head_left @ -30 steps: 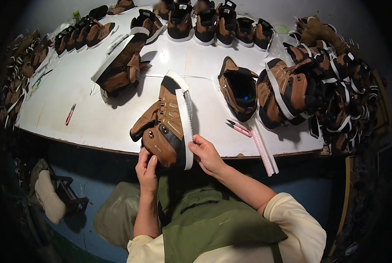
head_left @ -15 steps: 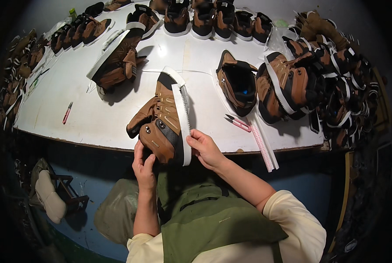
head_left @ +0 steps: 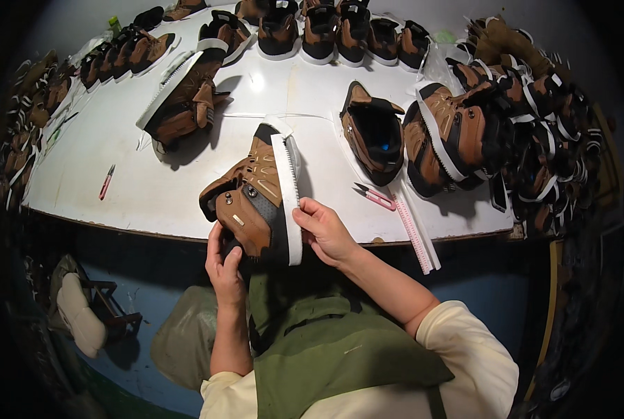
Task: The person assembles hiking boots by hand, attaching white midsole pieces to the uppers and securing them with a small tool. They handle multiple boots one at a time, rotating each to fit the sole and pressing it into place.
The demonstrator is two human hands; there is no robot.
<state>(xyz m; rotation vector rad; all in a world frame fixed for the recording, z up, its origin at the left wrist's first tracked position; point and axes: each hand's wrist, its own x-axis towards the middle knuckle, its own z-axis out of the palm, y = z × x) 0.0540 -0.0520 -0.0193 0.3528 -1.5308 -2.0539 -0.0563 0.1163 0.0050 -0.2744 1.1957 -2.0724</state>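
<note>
Brown high-top boot [head_left: 253, 216] is held two-handed at the near edge of the white surface [head_left: 151, 195], toe pointed away, heel end overhanging the edge; whether the toe is supported by the surface can't be told. Left hand [head_left: 224, 269] is closed on the heel and collar end, thumb up, some fingers hidden behind the upper. Right hand [head_left: 328, 234] is gripping the white rim strip [head_left: 288, 199] near the heel, thumb laid on it, other fingers partly hidden. Change over the last second: boot is rolled and tipped slightly, more of the dark collar opening is exposed on the left, and the right thumb is seen a bit higher along the strip. View is shifted a little too, so part of that is camera motion. Read for the work: boot is likely being turned in the grip, rim side kept at the right hand; no tool is in use. Pink-handled snips [head_left: 377, 197] and a pink-and-white ruler [head_left: 412, 234] are left lying to the right, a second red-handled pair of snips [head_left: 107, 183] well apart to the left. Other boots aren't touched: a tilted boot [head_left: 181, 119] far left, an upright boot [head_left: 373, 133] on the right.
</note>
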